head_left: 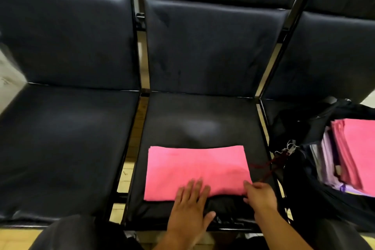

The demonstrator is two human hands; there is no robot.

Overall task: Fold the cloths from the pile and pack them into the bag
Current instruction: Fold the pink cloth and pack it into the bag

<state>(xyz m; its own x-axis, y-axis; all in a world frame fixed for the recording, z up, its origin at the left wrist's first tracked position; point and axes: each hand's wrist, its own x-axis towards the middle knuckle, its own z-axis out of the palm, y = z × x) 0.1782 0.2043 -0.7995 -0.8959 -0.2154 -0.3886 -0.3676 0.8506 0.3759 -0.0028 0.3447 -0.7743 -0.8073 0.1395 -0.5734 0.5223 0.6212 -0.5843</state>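
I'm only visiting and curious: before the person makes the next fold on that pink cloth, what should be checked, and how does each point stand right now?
1. Pink cloth lies flat on the seat: ok.
2. Left hand rests flat on the cloth's near edge, holding it down: ok.
3. Right hand pinches the near right corner: ok.
4. Red cord clear of the cloth: cannot tell, as it reaches the right edge.
5. Bag open on the seat to the right: ok.
6. Room left in the bag: cannot tell, because folded cloths fill the part in view.
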